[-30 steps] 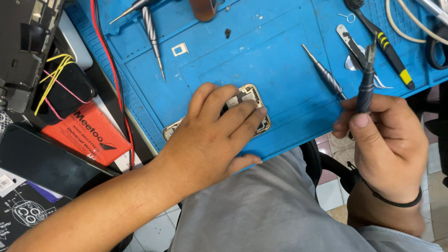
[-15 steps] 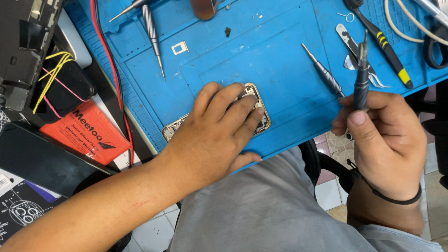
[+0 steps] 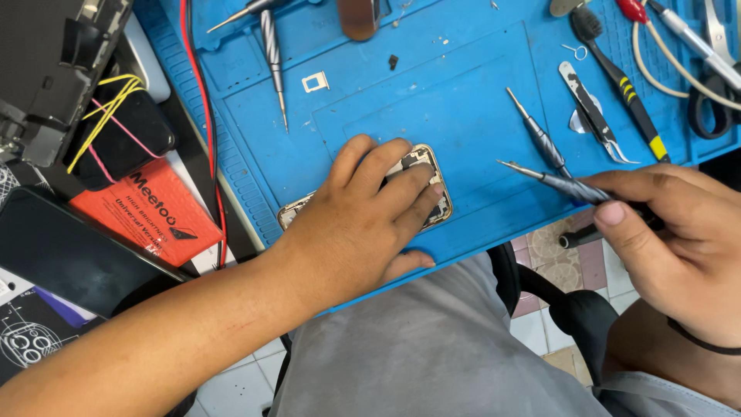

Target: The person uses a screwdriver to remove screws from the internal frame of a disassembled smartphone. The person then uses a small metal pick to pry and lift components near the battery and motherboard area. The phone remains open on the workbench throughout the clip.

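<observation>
Your left hand (image 3: 363, 224) lies flat on the opened phone (image 3: 423, 164), while your right hand (image 3: 679, 239) pinches a screwdriver (image 3: 552, 181) pointing at the phone from its right.

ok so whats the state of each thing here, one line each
left hand: palm down, pressing flat on the phone
phone: opened, insides exposed, lying on the blue mat
right hand: closed around a screwdriver
held screwdriver: off the mat, tip pointing left toward the phone
second screwdriver: lying loose on the mat
tweezers: lying unused
</observation>
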